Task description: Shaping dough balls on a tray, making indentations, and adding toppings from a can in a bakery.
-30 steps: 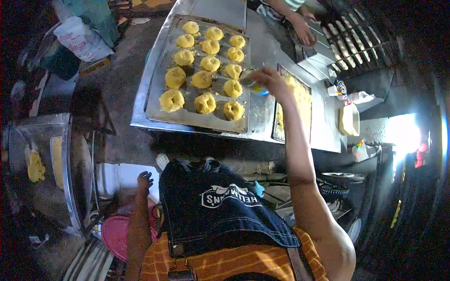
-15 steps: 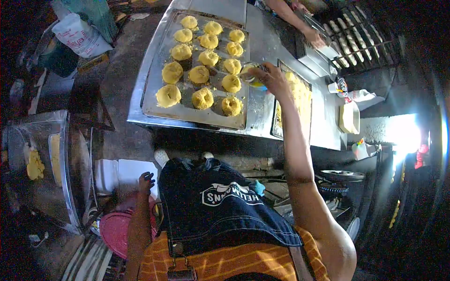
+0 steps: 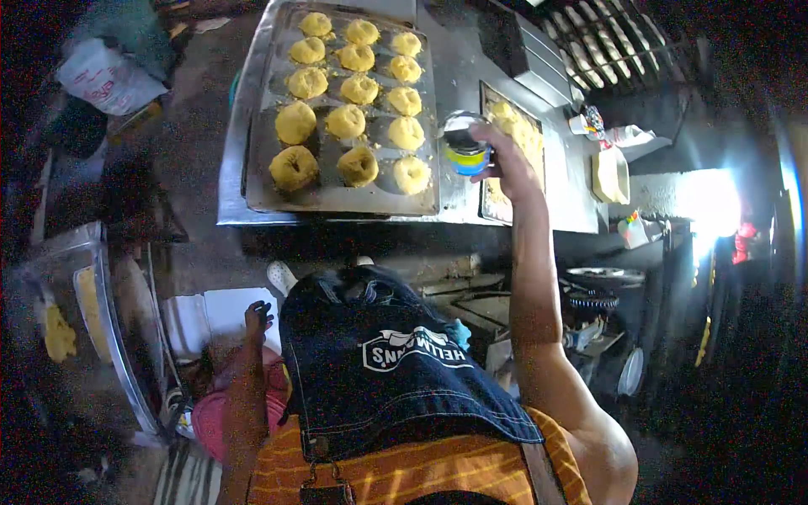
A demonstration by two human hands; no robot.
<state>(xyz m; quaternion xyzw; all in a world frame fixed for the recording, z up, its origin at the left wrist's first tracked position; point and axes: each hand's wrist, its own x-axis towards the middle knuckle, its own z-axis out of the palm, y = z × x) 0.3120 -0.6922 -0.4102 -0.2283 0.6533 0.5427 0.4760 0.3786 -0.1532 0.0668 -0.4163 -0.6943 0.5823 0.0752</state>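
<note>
My right hand is closed around a small round container with a metallic top and yellow and blue sides, just beside the right edge of a metal baking tray. Rows of yellow dough rounds, many dimpled or holed, sit on that tray on a steel table. To its right lies a second tray of yellow dough, partly hidden by my hand. Low at the left, my left hand hangs with loosely bent, parted fingers and nothing visible in them.
A rack of pale dough pieces is at upper right, above a cream tub. A white sack is upper left, a metal-framed stand at left, and a pink container below my left hand.
My right hand's container now shows its metallic top and banded side more fully. The view has shifted, with the trays higher and further left. The co-worker's arm at the top is out of sight.
</note>
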